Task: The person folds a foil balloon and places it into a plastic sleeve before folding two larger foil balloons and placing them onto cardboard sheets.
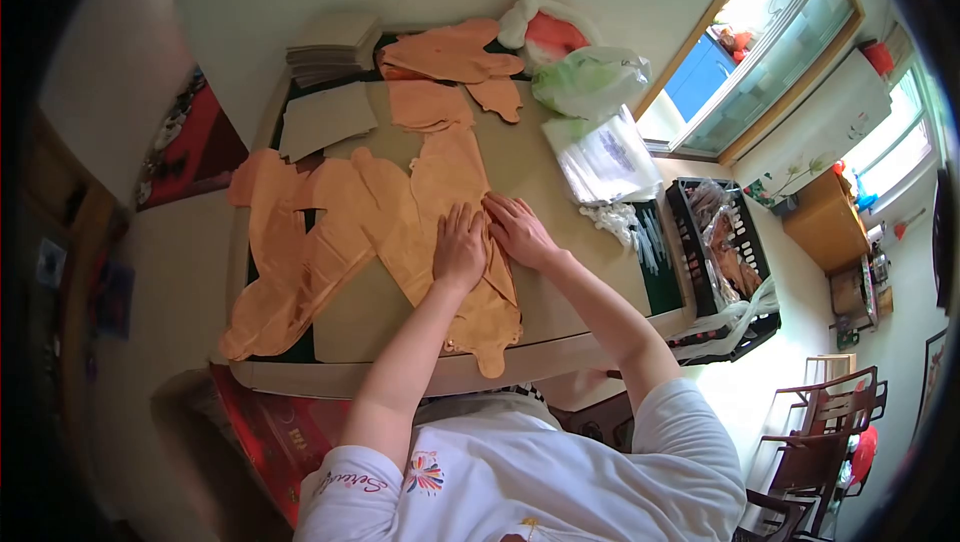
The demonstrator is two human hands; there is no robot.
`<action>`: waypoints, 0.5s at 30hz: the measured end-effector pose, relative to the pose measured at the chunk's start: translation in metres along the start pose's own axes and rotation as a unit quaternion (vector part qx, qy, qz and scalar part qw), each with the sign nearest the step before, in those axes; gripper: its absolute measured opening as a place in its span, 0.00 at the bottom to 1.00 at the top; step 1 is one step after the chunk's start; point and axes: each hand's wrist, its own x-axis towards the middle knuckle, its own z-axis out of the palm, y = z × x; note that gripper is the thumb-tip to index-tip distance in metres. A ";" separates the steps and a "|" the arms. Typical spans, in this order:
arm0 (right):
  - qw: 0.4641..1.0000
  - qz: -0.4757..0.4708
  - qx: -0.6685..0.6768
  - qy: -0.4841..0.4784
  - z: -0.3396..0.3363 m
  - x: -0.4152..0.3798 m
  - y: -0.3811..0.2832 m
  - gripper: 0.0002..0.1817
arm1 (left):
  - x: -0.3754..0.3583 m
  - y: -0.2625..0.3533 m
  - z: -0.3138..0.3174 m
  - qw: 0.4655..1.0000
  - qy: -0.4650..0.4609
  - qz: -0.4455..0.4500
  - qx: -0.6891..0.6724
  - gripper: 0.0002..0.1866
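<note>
A flat orange sheet piece [440, 172] lies lengthwise on the table [560, 292], its rounded lower end over the front edge. My left hand [461, 246] rests flat on it, fingers stretched forward. Just to the right, my right hand [520, 230] touches the piece's right edge, with its fingers extended and slightly bent. Another large orange piece [330, 222] spreads out to the left and runs under the first one. Further back lies a heap of folded orange pieces [440, 52].
Stacked grey-beige boards [330, 122] are at the back left. A green-white plastic bag [590, 82], clear plastic packets [610, 157] and white strips [650, 237] lie on the right. Beyond the table's right edge is a black crate [715, 242] with wrapped items. Wooden chairs [820, 422] stand far right.
</note>
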 end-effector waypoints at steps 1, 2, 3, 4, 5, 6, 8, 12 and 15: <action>1.000 0.005 0.002 0.006 0.002 0.001 0.000 0.25 | -0.002 0.001 -0.001 1.000 -0.002 0.000 -0.001 0.19; 1.000 0.009 -0.006 0.000 0.003 0.001 0.001 0.25 | -0.003 0.001 -0.001 1.000 -0.019 -0.007 0.005 0.20; 1.000 0.014 -0.014 -0.006 0.003 0.002 0.001 0.25 | -0.001 0.001 -0.002 0.999 -0.037 -0.013 0.012 0.21; 1.000 0.020 -0.022 -0.011 0.004 0.002 0.001 0.25 | 0.000 0.001 -0.003 0.998 -0.054 -0.019 0.018 0.22; 1.000 0.018 -0.019 -0.010 0.005 0.000 0.002 0.25 | -0.002 0.003 -0.003 0.999 -0.049 -0.018 0.015 0.22; 1.000 0.015 -0.017 -0.007 0.006 0.000 0.004 0.25 | -0.002 0.003 -0.004 0.999 -0.043 -0.016 0.014 0.21; 1.000 0.012 -0.014 -0.002 0.008 0.002 0.007 0.24 | 0.000 0.000 -0.003 0.999 -0.034 -0.010 0.017 0.21; 1.000 0.006 -0.014 0.003 0.010 0.001 0.010 0.24 | -0.001 -0.001 -0.001 0.999 -0.044 -0.007 0.026 0.21; 1.000 0.010 -0.001 0.012 0.010 0.001 0.010 0.23 | -0.001 0.000 -0.002 0.998 -0.057 -0.010 0.029 0.21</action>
